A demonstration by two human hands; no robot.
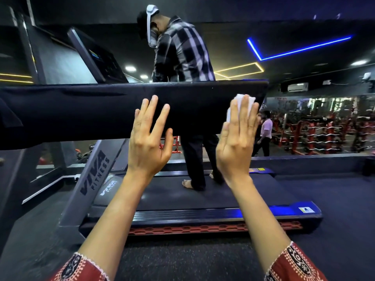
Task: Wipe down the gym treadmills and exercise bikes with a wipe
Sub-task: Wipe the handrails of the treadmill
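Observation:
A wide black side rail (101, 110) of a grey treadmill (95, 165) runs across the middle of the view. My left hand (149, 136) lies flat against the rail with straight, spread fingers. My right hand (237, 134) presses a white wipe (241, 99) flat against the rail near its right end, fingers straight; most of the wipe is hidden under the fingers. The treadmill's belt (166, 195) lies below, and its console (101, 57) rises at upper left.
A person in a checked shirt (182, 51) stands barefoot on the belt just behind the rail. Dark floor matting (334, 199) spreads to the right. Red weight racks (316, 130) and another person (264, 130) are far off at right. A second machine (18, 169) stands at left.

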